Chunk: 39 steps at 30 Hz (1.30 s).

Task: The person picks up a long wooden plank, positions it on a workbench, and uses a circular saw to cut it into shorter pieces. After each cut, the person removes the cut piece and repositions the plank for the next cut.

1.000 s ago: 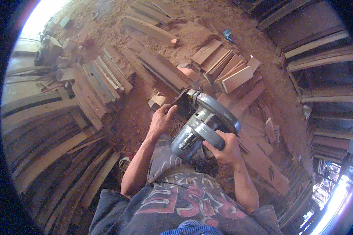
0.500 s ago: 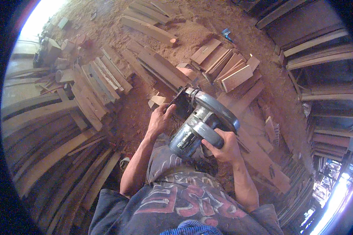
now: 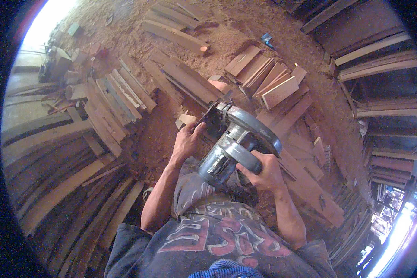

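Note:
A grey circular saw [image 3: 216, 163] with a worn metal housing is held in front of my body, tilted. My right hand [image 3: 267, 173] is wrapped round its rear handle. On the other side, my left hand [image 3: 186, 141] pinches the edge of the dark base plate [image 3: 211, 121], thumb uppermost. The curved blade guard [image 3: 255, 124] faces up and to the right; the blade itself cannot be made out. Just beyond the saw's front lies a thick wooden board [image 3: 190, 83], and a small pale offcut [image 3: 186, 119] sits near my left fingers.
Sawdust covers the floor. Cut boards [image 3: 278, 85] are piled ahead to the right, with a blue object [image 3: 267, 41] beyond them. More planks [image 3: 120, 92] lie to the left, above long stacked timber [image 3: 69, 199]. Timber racks [image 3: 380, 69] line the right side.
The saw and both hands have shifted very slightly to the left. My grip on it looks the same, and the boards around have stayed put.

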Available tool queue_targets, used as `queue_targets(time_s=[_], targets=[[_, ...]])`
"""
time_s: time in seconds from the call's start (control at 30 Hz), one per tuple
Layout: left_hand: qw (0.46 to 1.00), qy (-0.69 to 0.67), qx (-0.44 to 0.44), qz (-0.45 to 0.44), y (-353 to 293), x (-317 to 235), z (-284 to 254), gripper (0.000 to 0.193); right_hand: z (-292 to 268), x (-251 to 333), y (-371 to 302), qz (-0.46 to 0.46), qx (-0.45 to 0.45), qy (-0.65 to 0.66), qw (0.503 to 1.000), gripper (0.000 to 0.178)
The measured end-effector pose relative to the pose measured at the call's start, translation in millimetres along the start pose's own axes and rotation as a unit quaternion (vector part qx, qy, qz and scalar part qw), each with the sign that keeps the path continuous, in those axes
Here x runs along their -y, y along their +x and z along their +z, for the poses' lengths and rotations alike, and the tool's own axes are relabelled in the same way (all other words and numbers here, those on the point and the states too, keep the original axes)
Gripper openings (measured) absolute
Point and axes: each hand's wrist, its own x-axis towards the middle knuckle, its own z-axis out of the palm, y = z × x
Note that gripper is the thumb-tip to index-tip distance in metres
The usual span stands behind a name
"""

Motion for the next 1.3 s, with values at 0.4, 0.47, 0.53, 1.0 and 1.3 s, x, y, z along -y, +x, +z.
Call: queue_targets(time_s=[0.4, 0.47, 0.53, 1.0, 1.3], targets=[[1.0, -0.007, 0.004, -0.008, 8.6, 19.0, 4.7, 0.058, 0.3, -1.0, 0.2, 0.017, 0.012, -0.007, 1.0, 0.028], [1.0, -0.014, 0.001, 0.007, 9.4, 20.1, 5.0, 0.058, -0.3, 0.6, -0.2, 0.005, 0.003, 0.003, 1.0, 0.027], [1.0, -0.017, 0.0, 0.005, 9.5, 20.3, 5.6, 0.057, -0.4, 1.7, -0.3, 0.005, 0.0, 0.003, 1.0, 0.027], [1.0, 0.006, -0.011, 0.009, 4.5, 13.0, 3.5, 0.055, 3.8, -0.6, -0.7, -0.023, -0.022, 0.014, 0.999, 0.024], [0.999, -0.011, -0.018, 0.027, 8.2, 22.2, 5.4, 0.054, 0.9, 0.2, -0.4, -0.006, 0.0, -0.002, 1.0, 0.027]])
